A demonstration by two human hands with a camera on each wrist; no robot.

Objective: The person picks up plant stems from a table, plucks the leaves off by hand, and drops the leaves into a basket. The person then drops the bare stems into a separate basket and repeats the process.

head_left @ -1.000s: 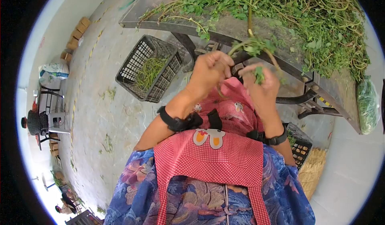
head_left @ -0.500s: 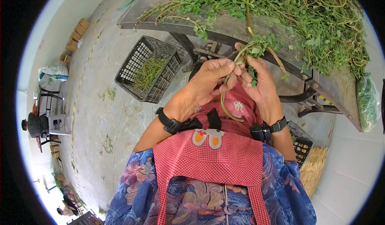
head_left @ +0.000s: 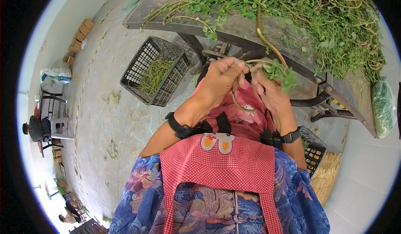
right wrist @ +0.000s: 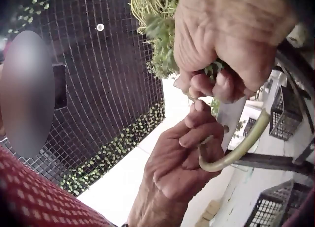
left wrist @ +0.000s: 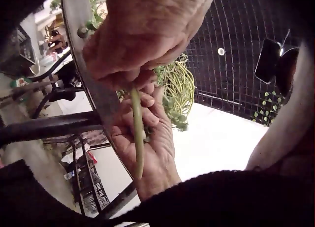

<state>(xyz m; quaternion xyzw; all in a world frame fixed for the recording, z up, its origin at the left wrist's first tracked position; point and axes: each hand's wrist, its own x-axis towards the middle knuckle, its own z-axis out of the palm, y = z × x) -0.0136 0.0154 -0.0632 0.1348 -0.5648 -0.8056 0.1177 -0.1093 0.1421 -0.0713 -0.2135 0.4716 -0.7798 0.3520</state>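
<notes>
My left hand (head_left: 223,78) pinches a green stem (head_left: 239,102) between thumb and fingers, in front of the apron. The stem's bare end curves down below the fingers, and it also shows in the left wrist view as a pale green stalk (left wrist: 138,133). Right beside it, my right hand (head_left: 269,88) has its fingers curled round the leafy part of the sprig (head_left: 280,73), whose leaves spill over its knuckles. In the right wrist view, bits of leaf (right wrist: 214,67) show within that hand's curled fingers. The fingertips of both hands nearly meet.
A large heap of leafy greens (head_left: 334,33) covers the table (head_left: 238,21), with one thick stem (head_left: 267,42) hanging over the near edge. A black crate (head_left: 152,73) of stems stands on the floor at left. A wrapped green bundle (head_left: 382,106) lies at the table's right end.
The hands were apart a second ago, then came together with the fingers more spread. Now the fingers are curled in, and the leafy part has shifted right over the right hand.
</notes>
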